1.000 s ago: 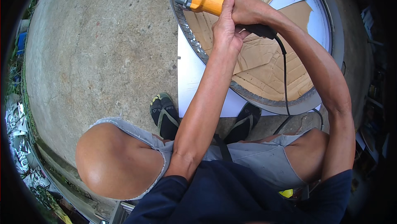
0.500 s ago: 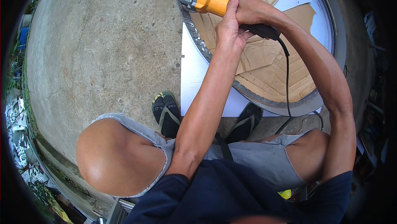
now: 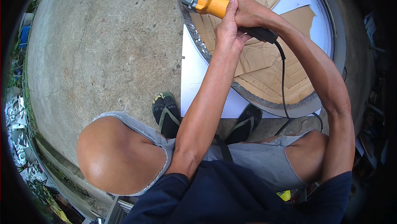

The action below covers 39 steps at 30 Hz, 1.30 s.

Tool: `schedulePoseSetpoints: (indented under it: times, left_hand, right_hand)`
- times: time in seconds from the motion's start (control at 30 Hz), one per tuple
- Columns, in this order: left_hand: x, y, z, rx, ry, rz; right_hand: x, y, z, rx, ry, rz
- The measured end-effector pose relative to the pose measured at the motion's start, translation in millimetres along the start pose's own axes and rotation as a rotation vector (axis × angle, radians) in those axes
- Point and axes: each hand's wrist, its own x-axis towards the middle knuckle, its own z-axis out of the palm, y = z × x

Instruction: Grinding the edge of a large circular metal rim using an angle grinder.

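An angle grinder [image 3: 215, 5] with a yellow body, a grey head and a black rear handle lies at the top of the view, tilted so the grey head points up and to the left, right over the near rim of a large round metal ring [image 3: 285, 107]; whether its disc touches the metal cannot be told. The left hand [image 3: 228, 27] wraps around the yellow body just behind the head, fingers curled closed over it and the thumb side up, with the wrist bent slightly and the forearm running straight down and a little left toward the person's chest. The right hand [image 3: 249, 14] sits just beside and partly over the left, its fingers closed around the black handle where it meets the yellow body; that arm reaches in from the right, the elbow bent out wide at the right side of the view. A black power cord [image 3: 283, 83] leaves the handle's end and hangs down across the ring to the ground. Inside the ring lie flattened pieces of brown cardboard [image 3: 269, 63], and a white sheet [image 3: 194, 79] lies beneath it on the concrete floor [image 3: 103, 50]. Below, the person squats with bare knees spread, feet in dark flip-flops [image 3: 165, 114] near the ring's edge.
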Motion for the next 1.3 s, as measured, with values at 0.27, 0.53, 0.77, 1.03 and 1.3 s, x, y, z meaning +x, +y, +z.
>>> schedulePoseSetpoints:
  times: [0.27, 0.53, 0.77, 1.03, 1.3]
  left_hand:
    - [1, -4, 1, -0.020, 0.007, 0.007]
    - [-7, -17, 2, -0.011, 0.024, 0.024]
    - [-4, -19, -4, 0.005, 0.012, 0.079]
    - [-7, -18, -3, -0.016, 0.014, 0.080]
    - [-8, -22, 0, -0.024, 0.003, 0.095]
  right_hand:
    - [-3, -2, 1, 0.033, 0.050, 0.019]
    - [-8, 11, 8, -0.063, 0.030, -0.048]
    - [-11, 4, 8, -0.051, 0.050, -0.028]
    - [-9, 4, 4, -0.060, 0.031, -0.055]
    - [-9, 6, 3, -0.082, 0.019, -0.083]
